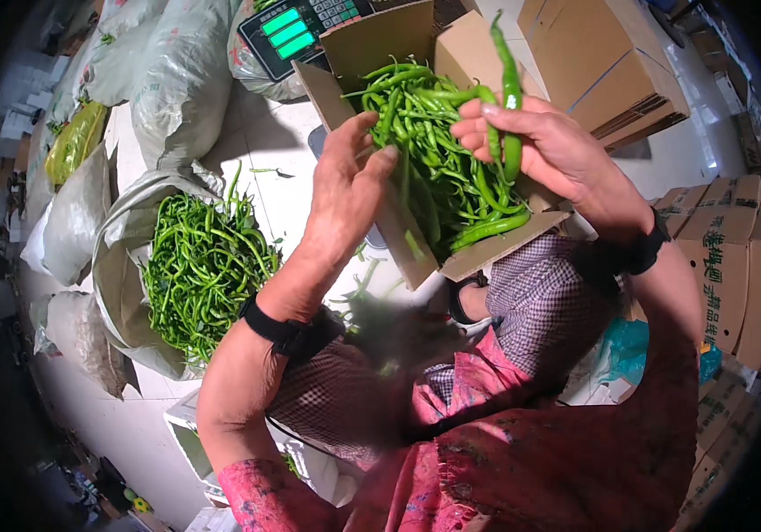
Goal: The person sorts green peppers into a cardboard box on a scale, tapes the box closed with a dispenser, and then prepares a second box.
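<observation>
An open cardboard box full of long green chili peppers stands in front of me. Over its right side, my right hand is closed on a few green chili peppers; one long one points up past the thumb, and another curves across the fingers. At the box's left edge is my left hand, thumb and fingers apart with no pepper visible in it. Whether it touches the cardboard I cannot tell. To the left, an open pale sack holds a heap of thinner green chili peppers.
A digital scale display with green screens sits behind the box. Flattened cartons stand at the far right, and printed cardboard boxes are stacked on the right. Filled plastic sacks line the left. A white crate is near my left elbow.
</observation>
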A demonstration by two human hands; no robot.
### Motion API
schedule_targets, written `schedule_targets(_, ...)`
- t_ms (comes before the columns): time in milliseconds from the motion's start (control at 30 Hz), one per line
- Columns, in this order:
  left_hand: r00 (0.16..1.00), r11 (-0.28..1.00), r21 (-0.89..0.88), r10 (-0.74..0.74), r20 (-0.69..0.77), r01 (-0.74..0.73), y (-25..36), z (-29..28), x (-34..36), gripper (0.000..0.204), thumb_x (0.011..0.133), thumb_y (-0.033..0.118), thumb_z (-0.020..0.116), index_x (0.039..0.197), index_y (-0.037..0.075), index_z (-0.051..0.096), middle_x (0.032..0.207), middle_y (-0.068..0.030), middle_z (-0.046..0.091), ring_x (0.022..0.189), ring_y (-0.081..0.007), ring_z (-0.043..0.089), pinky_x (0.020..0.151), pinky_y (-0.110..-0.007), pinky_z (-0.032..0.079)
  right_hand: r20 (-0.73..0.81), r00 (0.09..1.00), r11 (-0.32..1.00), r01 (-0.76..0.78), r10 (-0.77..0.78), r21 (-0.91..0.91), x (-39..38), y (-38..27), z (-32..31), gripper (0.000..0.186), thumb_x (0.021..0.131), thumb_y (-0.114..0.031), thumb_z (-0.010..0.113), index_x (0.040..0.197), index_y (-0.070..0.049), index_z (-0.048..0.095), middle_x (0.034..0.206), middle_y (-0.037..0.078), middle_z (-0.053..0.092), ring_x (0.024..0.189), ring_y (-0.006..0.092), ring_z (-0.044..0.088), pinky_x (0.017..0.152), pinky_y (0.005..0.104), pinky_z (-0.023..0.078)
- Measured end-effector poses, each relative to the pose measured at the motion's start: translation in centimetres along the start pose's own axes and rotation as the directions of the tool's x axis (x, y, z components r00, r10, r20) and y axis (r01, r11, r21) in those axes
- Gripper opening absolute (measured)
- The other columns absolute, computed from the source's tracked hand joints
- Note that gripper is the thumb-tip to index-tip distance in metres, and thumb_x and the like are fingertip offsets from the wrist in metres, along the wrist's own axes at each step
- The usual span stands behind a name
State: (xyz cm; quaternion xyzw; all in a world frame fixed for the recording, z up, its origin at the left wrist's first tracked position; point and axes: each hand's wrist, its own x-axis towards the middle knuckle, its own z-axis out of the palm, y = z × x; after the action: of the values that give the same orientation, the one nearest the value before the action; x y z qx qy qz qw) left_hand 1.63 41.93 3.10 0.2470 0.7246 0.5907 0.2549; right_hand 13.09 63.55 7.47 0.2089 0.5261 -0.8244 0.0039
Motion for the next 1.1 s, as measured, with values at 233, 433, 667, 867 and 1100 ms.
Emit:
schedule_targets(233,0.982,0.961,0.206,0.187,0.010,-0.185,0.4,-0.8,-0.4,0.040,0.090,0.009,0.062,0.129,0.002,0.054,0.123,-0.0101,0.059,0.115,-0.0197,0.056,0.097,-0.033,0.046,0.252,0.956,0.796,0.033,0.152,-0.604,0.1,0.2,-0.7,0.041,0.093,-0.030,0.062,0.113,0.006,0.058,0.097,0.016,0.067,0.087,0.0229,0.066,0.079,0.0326,0.052)
schedule_targets(433,0.937,0.801,0.485,0.302,0.177,-0.350,1.1,-0.2,-0.1,0.033,0.085,0.006,0.066,0.118,0.002,0.062,0.112,-0.0149,0.061,0.107,-0.0275,0.061,0.093,-0.035,0.047,0.288,0.881,0.189,0.231,0.376,-0.954,0.7,2.1,-1.9,0.053,0.085,-0.047,0.063,0.097,0.005,0.061,0.081,0.026,0.064,0.082,0.0427,0.063,0.076,0.0479,0.048)
schedule_targets(667,0.893,0.798,0.446,0.450,0.007,-0.405,0.8,-0.3,0.3,0.032,0.085,0.005,0.067,0.117,0.004,0.064,0.113,-0.0127,0.061,0.105,-0.0247,0.060,0.090,-0.032,0.047,0.321,0.945,-0.013,0.323,0.054,-0.946,-1.0,0.2,-1.0,0.035,0.088,-0.031,0.063,0.096,0.003,0.061,0.083,0.024,0.065,0.083,0.0435,0.062,0.074,0.0503,0.046)
schedule_targets(867,0.886,0.625,0.631,0.378,0.269,-0.458,0.0,-0.6,0.4,0.038,0.079,0.003,0.069,0.116,0.006,0.065,0.113,-0.0165,0.064,0.109,-0.0341,0.058,0.094,-0.041,0.047,0.509,0.765,0.090,0.519,0.395,-0.850,0.4,4.4,-3.5,0.038,0.081,-0.023,0.069,0.108,0.003,0.062,0.090,0.023,0.066,0.091,0.0401,0.064,0.080,0.0478,0.048)
schedule_targets(1100,0.760,0.437,0.626,0.298,0.577,-0.646,-0.6,1.8,0.0,0.034,0.075,0.003,0.069,0.109,0.007,0.067,0.097,-0.0127,0.065,0.091,-0.0333,0.063,0.081,-0.041,0.051,0.438,0.743,0.174,0.409,0.506,-0.896,1.8,5.3,-1.7,0.027,0.081,-0.018,0.064,0.101,0.000,0.066,0.088,0.019,0.069,0.084,0.0343,0.066,0.075,0.0412,0.051)
